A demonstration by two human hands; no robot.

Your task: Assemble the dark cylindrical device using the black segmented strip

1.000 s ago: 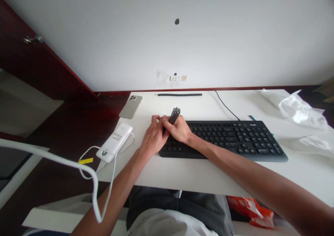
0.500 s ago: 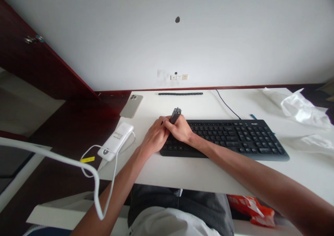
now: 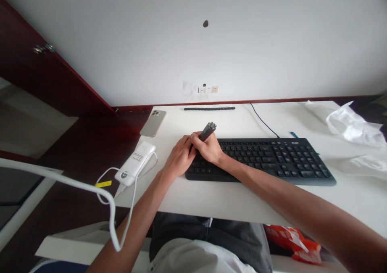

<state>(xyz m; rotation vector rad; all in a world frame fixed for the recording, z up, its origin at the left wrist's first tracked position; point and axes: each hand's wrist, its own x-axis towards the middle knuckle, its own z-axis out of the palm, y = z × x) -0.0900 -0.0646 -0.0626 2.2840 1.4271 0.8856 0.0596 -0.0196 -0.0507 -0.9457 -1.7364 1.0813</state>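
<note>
My right hand is closed round a dark grey, thick-handled tool whose kind I cannot make out. Its upper end, with small metal prongs, leans up and to the right; the lower end is hidden by my hands. Pressed against the right hand is my left hand, its fingers bent down and together; whatever they grip is hidden. Both hands rest over the left end of a black keyboard, covering its upper left keys.
A phone and a white power bank with a white cable lie on the left. A thin black strip lies along the back of the white table. Crumpled white plastic and a small blue object are right.
The grey tool's upper end has tipped to the right, turning with my right hand. My left hand has stayed nearly in place, and the keyboard has not moved.
</note>
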